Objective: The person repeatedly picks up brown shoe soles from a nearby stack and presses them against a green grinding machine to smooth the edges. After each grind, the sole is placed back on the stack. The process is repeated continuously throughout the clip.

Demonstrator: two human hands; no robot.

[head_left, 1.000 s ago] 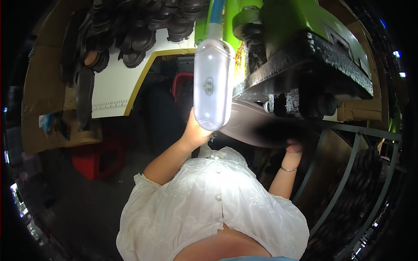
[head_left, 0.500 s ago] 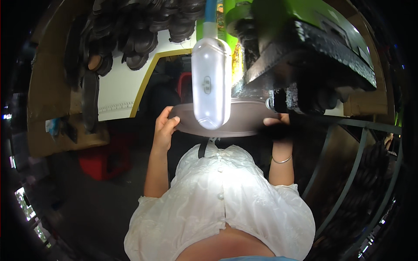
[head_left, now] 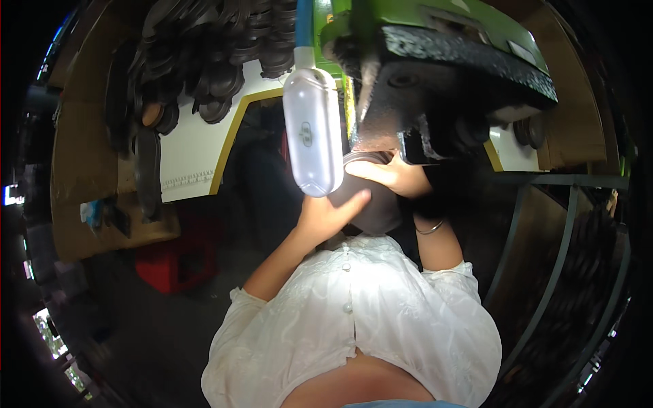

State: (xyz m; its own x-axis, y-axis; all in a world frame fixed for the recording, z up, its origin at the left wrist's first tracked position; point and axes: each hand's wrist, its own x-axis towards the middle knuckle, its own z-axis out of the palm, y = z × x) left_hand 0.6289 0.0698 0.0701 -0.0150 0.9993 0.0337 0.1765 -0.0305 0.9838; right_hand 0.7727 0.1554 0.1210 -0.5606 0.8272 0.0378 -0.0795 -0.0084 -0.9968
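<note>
The dark brown, flat, round-ended sole has swung from crosswise to end-on within 0.5 s, and now sits just right of and below the frosted white, capsule-shaped plastic lamp. The bare left hand, below the lamp, is clamped on its side, thumb on top; the bare right hand, right of the lamp, also grips it, thumb across its upper end. The turn points that end toward the green-and-black metal machine right of the lamp, under 2-handed control. Shadow obscures whether they touch.
</note>
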